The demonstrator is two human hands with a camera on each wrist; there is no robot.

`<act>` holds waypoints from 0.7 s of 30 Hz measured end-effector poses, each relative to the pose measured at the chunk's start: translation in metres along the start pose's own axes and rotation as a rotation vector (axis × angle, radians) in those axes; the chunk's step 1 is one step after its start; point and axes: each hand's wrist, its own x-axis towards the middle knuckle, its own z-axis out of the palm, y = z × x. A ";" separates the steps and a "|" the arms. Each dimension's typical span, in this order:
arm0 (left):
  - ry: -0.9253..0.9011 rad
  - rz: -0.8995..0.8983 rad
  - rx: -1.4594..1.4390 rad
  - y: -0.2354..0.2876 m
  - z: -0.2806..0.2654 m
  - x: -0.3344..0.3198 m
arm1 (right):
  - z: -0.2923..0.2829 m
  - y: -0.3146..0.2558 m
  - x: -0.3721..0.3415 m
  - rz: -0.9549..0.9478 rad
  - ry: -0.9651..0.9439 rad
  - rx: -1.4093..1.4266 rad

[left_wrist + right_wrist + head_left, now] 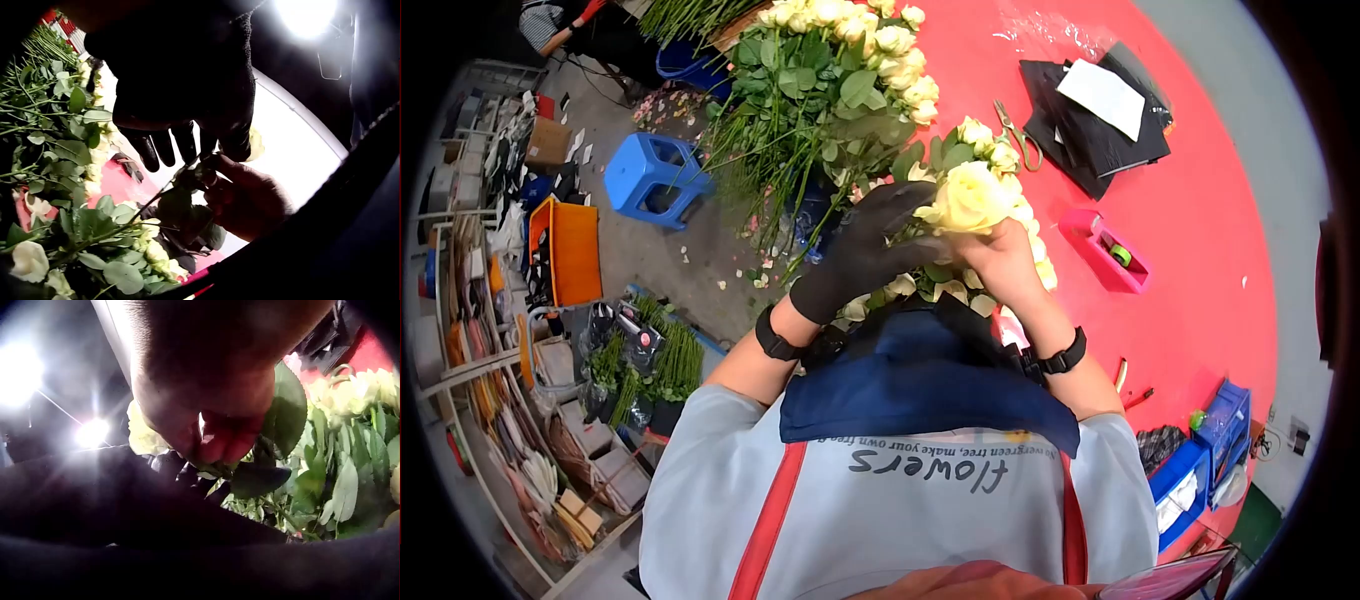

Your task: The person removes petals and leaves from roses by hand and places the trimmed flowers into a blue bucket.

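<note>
A pale yellow rose (972, 198) faces up between the two hands in the head view. Just beneath its head, my bare right hand (1004, 262) pinches the stem; its curled fingers also show in the right wrist view. My left hand (868, 240), in a black glove, is at the rose's left side with fingers extended and spread. In the left wrist view the gloved hand (187, 94) reaches over the stem (147, 205), its fingertips close to the bare hand (247, 200). Whether the glove touches the petals is hard to tell.
Leafy yellow roses (840, 80) lie along the edge of the red table (1200, 270). Scissors (1020, 135), black wrapping with a white sheet (1103, 98) and a pink tape dispenser (1105, 250) lie to the right. A blue stool (655, 180) stands left.
</note>
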 end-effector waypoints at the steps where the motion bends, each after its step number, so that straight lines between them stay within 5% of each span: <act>1: 0.005 0.001 -0.064 0.000 0.000 0.000 | 0.001 -0.003 -0.002 0.015 -0.066 0.003; 2: 0.010 -0.126 -0.285 0.000 0.002 -0.003 | 0.004 -0.006 -0.005 -0.039 -0.103 -0.056; 5: -0.112 -0.349 -0.338 0.021 -0.018 0.001 | 0.010 -0.022 -0.013 -0.134 -0.068 -0.240; 6: -0.008 -0.205 -0.351 0.020 -0.011 0.000 | 0.009 -0.026 -0.015 -0.393 -0.003 -0.475; 9: -0.076 -0.342 -0.397 0.026 -0.014 0.002 | 0.008 -0.040 -0.021 -0.429 0.100 -0.503; 13: 0.002 -0.173 -0.225 0.027 -0.012 0.003 | -0.002 -0.052 -0.031 -0.455 0.246 -0.422; 21: -0.048 -0.224 -0.157 0.027 -0.011 0.008 | -0.017 -0.065 -0.034 -0.582 0.287 -0.482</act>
